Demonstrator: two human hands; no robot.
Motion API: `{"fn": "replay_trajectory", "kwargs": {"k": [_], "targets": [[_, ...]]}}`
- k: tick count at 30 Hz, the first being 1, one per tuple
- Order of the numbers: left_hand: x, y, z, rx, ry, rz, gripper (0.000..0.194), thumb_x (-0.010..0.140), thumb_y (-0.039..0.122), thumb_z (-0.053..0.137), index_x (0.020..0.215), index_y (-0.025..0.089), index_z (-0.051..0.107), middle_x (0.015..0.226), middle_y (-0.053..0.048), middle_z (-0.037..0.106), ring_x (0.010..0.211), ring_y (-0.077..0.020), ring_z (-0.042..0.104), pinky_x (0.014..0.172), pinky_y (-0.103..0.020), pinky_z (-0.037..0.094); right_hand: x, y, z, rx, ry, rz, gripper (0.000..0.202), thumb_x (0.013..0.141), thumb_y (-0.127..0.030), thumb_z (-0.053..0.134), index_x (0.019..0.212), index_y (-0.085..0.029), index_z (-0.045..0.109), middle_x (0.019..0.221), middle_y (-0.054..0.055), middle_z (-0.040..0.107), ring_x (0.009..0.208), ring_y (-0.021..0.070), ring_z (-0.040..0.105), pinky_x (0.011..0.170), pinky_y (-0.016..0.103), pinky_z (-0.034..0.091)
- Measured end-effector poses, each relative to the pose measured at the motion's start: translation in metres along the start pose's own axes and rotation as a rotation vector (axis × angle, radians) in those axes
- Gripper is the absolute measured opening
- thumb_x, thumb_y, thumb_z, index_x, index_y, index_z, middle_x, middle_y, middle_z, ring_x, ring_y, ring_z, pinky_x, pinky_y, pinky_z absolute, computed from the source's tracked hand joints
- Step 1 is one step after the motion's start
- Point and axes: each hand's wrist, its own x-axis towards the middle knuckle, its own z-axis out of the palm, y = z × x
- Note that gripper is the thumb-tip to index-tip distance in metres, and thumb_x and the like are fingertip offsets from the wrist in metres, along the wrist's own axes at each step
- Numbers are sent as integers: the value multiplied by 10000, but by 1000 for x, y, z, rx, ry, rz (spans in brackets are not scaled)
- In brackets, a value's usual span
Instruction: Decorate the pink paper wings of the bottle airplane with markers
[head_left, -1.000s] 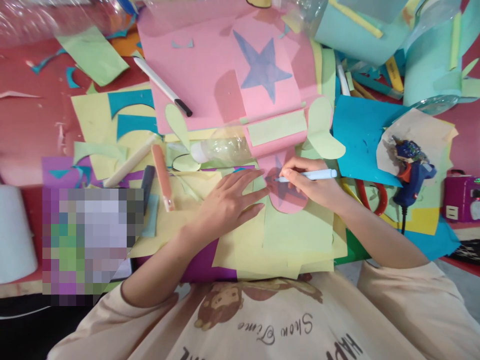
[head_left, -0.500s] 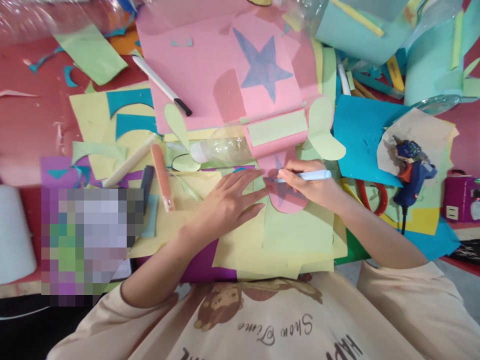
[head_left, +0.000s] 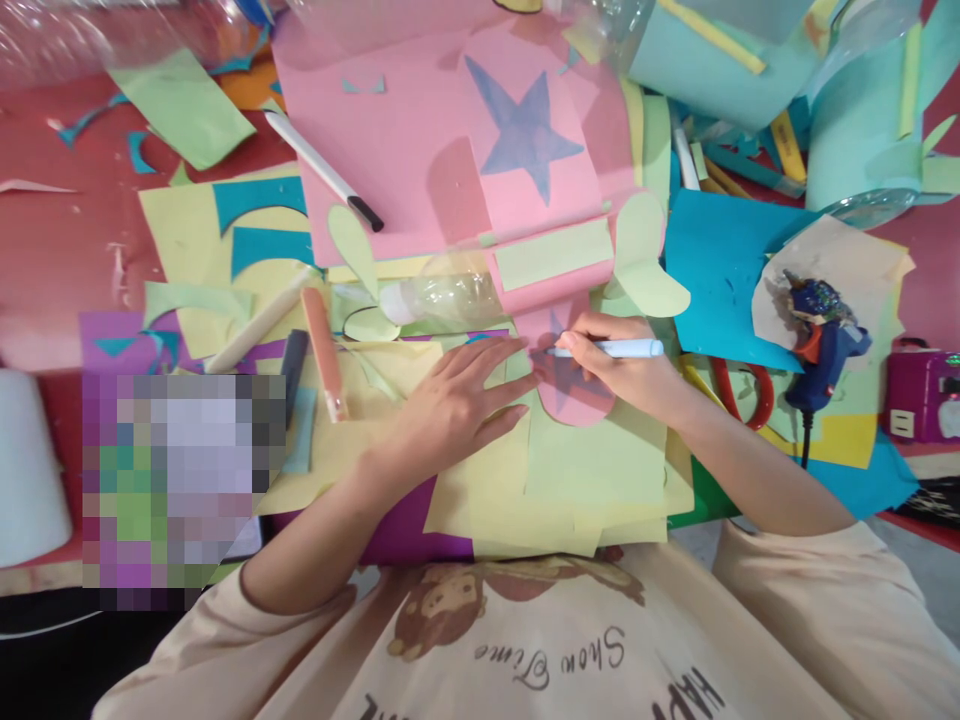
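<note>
My right hand (head_left: 611, 362) is closed around a light blue marker (head_left: 634, 348), its tip on the blue star drawn on a rounded pink paper flap (head_left: 574, 405). Fingers apart, my left hand (head_left: 469, 395) lies flat on the papers, fingertips at the flap's left edge. Above my hands, a clear bottle (head_left: 454, 290) with a white cap lies on its side, pink paper with a pale green strip (head_left: 555, 256) wrapped around its right part. A larger blue star (head_left: 532, 130) shows on the pink paper further back. A pale green cutout (head_left: 646, 255) sits at the bottle's right end.
At the right are a blue glue gun (head_left: 825, 350), red-handled scissors (head_left: 761, 395) and a purple box (head_left: 921, 395). A white pen (head_left: 319, 165) and an orange marker (head_left: 322, 350) lie left of centre. A white roll (head_left: 30, 470) stands far left.
The marker in my right hand has shifted very slightly at the star. My left hand stays in place.
</note>
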Motion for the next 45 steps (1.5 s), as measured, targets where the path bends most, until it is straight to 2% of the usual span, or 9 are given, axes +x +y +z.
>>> {"fn": "replay_trajectory", "kwargs": {"k": [10, 18, 22, 33, 40, 45], "targets": [[0, -1, 0, -4, -1, 2, 269, 950, 285, 489, 1142, 229, 669, 1346, -149, 539, 1232, -303, 539, 943, -479, 518, 0, 0, -3, 50, -94, 26, 379, 916, -304, 510, 599, -195, 332, 542, -62, 332, 517, 67, 300, 519, 248, 255], [-1, -1, 0, -2, -18, -11, 266, 946, 281, 494, 1133, 224, 675, 1354, -151, 537, 1238, -316, 535, 935, -484, 520, -1, 1, -1, 3, -3, 7, 327, 930, -348, 496, 649, -181, 475, 559, -43, 445, 534, 79, 386, 523, 236, 292], [-1, -1, 0, -7, -19, -16, 270, 949, 284, 487, 1139, 232, 672, 1355, -146, 538, 1237, -309, 535, 938, -485, 518, -1, 1, -1, 10, 17, 9, 341, 929, -350, 502, 634, -180, 471, 548, -47, 440, 524, 76, 386, 511, 232, 291], [0, -1, 0, -5, -22, -18, 270, 946, 276, 493, 1152, 240, 664, 1369, -132, 531, 1252, -300, 524, 958, -481, 512, -1, 0, -4, 48, -76, 51, 361, 897, -275, 519, 596, -195, 337, 547, -61, 339, 521, 69, 306, 516, 250, 245], [-1, -1, 0, -13, -31, -19, 270, 945, 281, 496, 1146, 230, 668, 1366, -145, 532, 1251, -317, 523, 951, -498, 511, -1, -1, -3, 11, -3, 20, 343, 924, -320, 506, 619, -183, 433, 552, -50, 431, 522, 70, 380, 510, 226, 298], [-1, -1, 0, -5, -22, -12, 269, 947, 279, 491, 1136, 223, 674, 1350, -156, 541, 1233, -323, 538, 928, -498, 521, -2, 0, -1, 11, 34, 3, 346, 933, -349, 500, 633, -179, 471, 545, -45, 446, 523, 74, 398, 502, 215, 316]]}}
